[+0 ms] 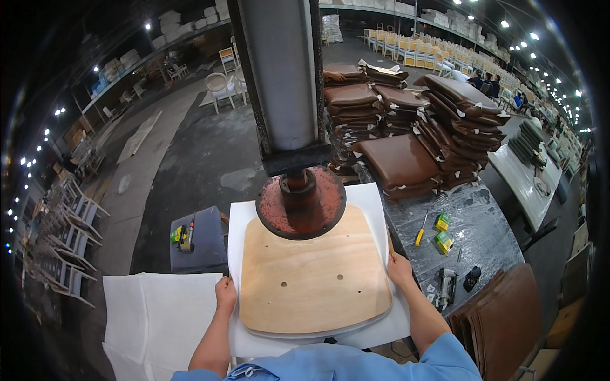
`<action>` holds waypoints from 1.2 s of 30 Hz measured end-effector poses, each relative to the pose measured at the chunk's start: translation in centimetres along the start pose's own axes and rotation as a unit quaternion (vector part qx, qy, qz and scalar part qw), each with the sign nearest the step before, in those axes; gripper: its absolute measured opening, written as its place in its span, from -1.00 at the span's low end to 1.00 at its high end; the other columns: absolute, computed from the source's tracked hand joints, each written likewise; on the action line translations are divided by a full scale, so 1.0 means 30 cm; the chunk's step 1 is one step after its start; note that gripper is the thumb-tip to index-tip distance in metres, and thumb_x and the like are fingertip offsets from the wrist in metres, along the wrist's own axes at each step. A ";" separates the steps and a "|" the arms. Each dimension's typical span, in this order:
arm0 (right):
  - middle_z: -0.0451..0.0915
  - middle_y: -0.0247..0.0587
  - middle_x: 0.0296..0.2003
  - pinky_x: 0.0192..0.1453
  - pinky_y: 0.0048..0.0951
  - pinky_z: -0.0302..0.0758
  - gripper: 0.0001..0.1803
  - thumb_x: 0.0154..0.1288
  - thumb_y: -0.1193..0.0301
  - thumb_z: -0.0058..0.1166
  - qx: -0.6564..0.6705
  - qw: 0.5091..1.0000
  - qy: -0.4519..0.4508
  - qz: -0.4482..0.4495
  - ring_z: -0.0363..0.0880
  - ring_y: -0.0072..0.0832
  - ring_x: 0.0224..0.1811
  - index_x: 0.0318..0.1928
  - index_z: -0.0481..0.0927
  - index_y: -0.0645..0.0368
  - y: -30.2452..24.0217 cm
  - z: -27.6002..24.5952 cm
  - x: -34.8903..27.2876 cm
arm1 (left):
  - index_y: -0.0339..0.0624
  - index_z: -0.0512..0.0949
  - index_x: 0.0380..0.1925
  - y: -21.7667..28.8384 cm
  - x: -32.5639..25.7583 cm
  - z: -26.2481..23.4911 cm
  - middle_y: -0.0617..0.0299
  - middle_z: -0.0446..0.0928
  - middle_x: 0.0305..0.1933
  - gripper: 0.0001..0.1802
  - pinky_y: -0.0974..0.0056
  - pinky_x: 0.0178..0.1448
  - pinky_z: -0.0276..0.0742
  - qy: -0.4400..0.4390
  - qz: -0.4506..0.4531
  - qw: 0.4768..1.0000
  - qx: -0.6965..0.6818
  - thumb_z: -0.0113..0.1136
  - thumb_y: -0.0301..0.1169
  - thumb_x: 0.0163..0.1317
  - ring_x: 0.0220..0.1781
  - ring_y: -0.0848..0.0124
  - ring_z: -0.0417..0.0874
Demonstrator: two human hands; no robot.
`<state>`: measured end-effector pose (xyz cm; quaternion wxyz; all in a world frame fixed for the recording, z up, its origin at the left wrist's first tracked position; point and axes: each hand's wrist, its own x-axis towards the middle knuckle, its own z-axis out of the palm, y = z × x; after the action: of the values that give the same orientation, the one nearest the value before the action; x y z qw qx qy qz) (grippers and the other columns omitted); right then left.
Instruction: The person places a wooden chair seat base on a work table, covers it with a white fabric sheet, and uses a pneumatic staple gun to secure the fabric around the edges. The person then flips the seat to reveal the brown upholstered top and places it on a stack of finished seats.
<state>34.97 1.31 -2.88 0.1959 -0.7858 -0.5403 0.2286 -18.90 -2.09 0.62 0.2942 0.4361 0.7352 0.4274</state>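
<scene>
A pale plywood seat board [311, 286] with rounded corners and several small holes lies on a white sheet [244, 216]. White padding shows under the board's near edge. My left hand [225, 294] is closed at the sheet's left edge, and my right hand [399, 269] is closed at its right edge. The fingertips of both are partly hidden. Over the board's far part hangs a round, worn red press plate [270, 200] on a thick grey column [279, 76]; whether it touches the wood I cannot tell.
Brown upholstered cushions [400, 159] are stacked beyond a plastic-covered table [483, 222]. On that table lie a yellow screwdriver [420, 235], small green-yellow boxes [443, 221] and a staple gun [447, 287]. Brown sheets [508, 317] hang at right; white sheets [165, 311] lie left, near a dark padded block [206, 244].
</scene>
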 end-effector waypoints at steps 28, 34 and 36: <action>0.82 0.29 -0.05 0.26 0.05 0.67 -0.61 0.56 0.18 0.10 0.081 0.994 -0.039 0.067 0.81 0.21 0.15 -0.06 0.84 0.23 0.043 0.000 0.090 | -0.37 0.82 -0.05 -0.045 0.079 -0.074 0.20 0.81 -0.20 -0.54 0.25 -0.19 0.63 -0.178 -0.190 0.964 -0.060 0.31 -0.10 0.61 -0.29 0.44 0.74; 0.90 0.08 -0.11 0.16 -0.17 0.67 -0.63 0.63 0.21 0.12 0.082 0.994 -0.047 0.064 0.89 -0.16 0.00 0.09 0.89 0.15 0.075 0.007 0.109 | -0.38 0.81 -0.01 -0.067 0.066 -0.065 0.18 0.83 -0.14 -0.56 0.21 -0.08 0.72 -0.169 -0.183 0.960 -0.129 0.30 -0.13 0.63 -0.23 0.39 0.79; 0.91 0.03 -0.12 0.15 -0.20 0.67 -0.63 0.64 0.22 0.12 0.087 0.993 -0.050 0.069 0.88 -0.22 -0.03 0.07 0.89 0.17 0.079 0.007 0.112 | -0.37 0.81 -0.01 -0.072 0.066 -0.063 0.18 0.84 -0.14 -0.57 0.21 -0.08 0.72 -0.167 -0.186 0.959 -0.134 0.30 -0.14 0.63 -0.23 0.40 0.79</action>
<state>37.69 3.67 -4.87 0.2200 -0.7888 -0.4720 0.3266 -22.16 -1.57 -0.55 0.5430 0.3132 0.6795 0.3811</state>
